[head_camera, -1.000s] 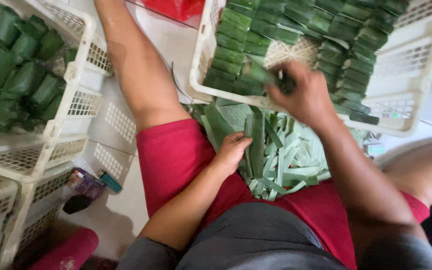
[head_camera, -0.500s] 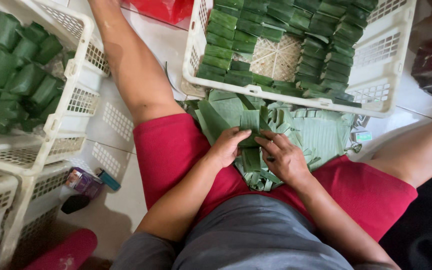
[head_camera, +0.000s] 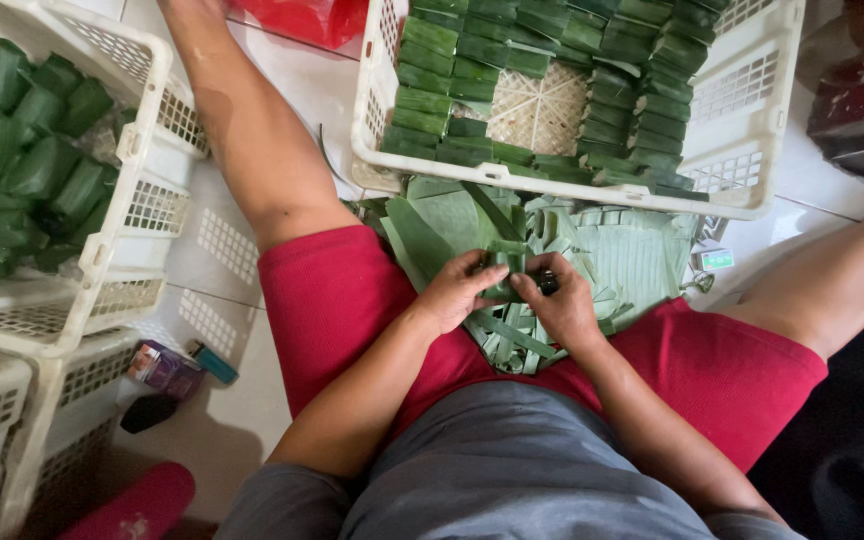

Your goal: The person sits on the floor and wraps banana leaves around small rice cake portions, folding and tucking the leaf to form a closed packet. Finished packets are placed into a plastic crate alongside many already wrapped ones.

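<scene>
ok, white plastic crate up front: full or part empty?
Part empty. The white plastic crate has green leaf parcels around its edges, with bare woven base showing mid-crate.

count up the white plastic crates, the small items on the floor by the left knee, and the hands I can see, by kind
White plastic crates: 4 (one ahead, three stacked at left)
Purple box: 1
Teal lighter: 1
Black object: 1
Hands: 2, left hand, right hand, both on a leaf piece
Total: 9

Front blocked by white crate, rim right above leaf pile. Left side walled by stacked baskets. Open tile strip between crate and left leg. Small box and lighter sit on floor lower left. Right leg closes right side.
</scene>
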